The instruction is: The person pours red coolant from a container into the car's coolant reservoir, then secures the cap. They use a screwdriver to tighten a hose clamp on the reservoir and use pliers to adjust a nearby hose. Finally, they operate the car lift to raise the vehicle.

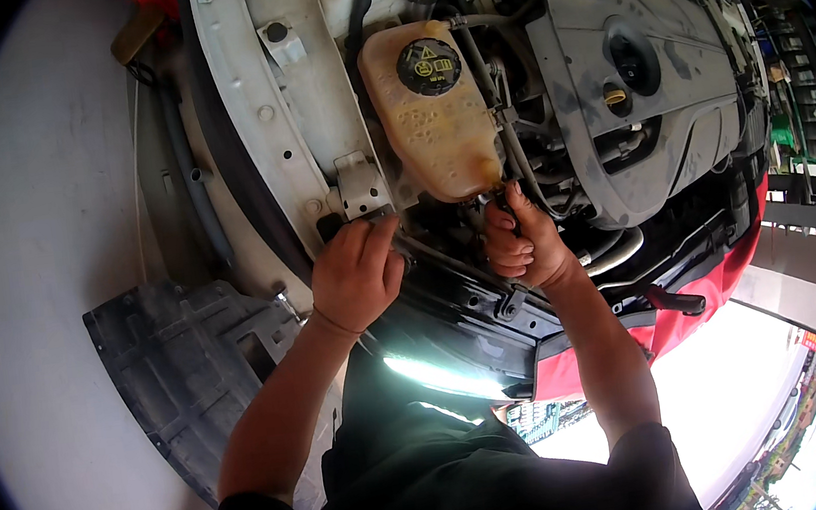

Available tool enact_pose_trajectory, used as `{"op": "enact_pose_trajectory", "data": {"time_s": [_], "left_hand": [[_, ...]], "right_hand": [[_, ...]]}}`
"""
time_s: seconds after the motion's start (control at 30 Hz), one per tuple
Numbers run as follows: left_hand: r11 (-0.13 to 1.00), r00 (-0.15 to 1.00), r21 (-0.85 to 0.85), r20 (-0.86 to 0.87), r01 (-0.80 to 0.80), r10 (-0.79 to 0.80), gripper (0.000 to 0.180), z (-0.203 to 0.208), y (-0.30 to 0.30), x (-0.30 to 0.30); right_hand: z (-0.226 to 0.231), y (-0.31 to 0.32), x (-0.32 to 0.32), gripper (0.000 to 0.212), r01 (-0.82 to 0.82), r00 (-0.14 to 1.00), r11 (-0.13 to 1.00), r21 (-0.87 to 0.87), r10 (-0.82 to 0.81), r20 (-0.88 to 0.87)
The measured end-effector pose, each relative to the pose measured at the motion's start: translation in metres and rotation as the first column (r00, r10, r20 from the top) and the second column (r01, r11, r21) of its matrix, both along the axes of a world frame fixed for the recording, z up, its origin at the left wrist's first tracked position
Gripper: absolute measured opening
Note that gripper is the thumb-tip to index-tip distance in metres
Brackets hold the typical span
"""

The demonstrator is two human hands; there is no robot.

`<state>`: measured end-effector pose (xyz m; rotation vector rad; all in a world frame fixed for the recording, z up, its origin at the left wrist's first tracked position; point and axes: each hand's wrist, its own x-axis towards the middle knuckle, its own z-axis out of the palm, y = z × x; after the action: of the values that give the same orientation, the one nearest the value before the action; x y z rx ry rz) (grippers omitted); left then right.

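My right hand (525, 242) is closed in a fist, thumb up, around something dark just below the yellowed coolant tank (430, 137). Most of what it grips is hidden by the fingers. A black round cap (429, 66) sits on the tank. My left hand (355, 273) bends its fingers down over the white body edge, beside a metal bracket (360, 188). Dark pieces show at its fingertips, but I cannot make out what they are.
Right of the tank lies the grey engine cover (644, 77) with a yellow dipstick handle (617, 97). A black plastic panel (189, 366) leans at the left by the pale wall. A bright light strip (442, 377) shines below my hands. Red bodywork (705, 297) runs along the right.
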<state>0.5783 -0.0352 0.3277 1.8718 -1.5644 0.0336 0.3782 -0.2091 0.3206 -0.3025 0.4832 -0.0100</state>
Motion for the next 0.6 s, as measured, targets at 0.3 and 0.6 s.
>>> {"op": "enact_pose_trajectory", "data": {"time_s": [0.3,0.6], "left_hand": [[1.0,1.0,0.015,0.014,0.004,-0.004,0.038,-0.002,0.0,0.001],[1.0,1.0,0.008,0.005,0.012,-0.012,0.038,-0.001,0.0,0.002]], "right_hand": [[0.002,0.036,0.018,0.049,-0.359,0.759,0.035,-0.933,-0.571,-0.313],[0.002,0.032,0.015,0.046,-0.225,0.805,0.215,-0.95,-0.509,-0.306]]}}
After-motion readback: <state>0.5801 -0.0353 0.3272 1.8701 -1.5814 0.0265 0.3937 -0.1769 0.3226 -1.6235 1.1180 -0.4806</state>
